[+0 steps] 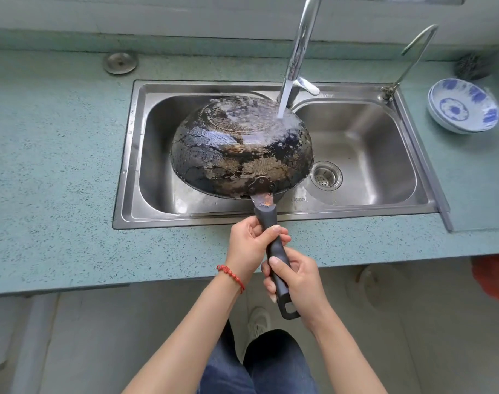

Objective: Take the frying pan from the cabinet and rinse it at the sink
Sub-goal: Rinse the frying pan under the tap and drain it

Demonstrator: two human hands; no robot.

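The frying pan [241, 146] hangs upside down over the left sink [154, 155] bowl, under the water. Its handle [273, 248] points near. Left hand [249, 244] fingers wrap it farther up; right hand [298, 281] fingers wrap it nearer.
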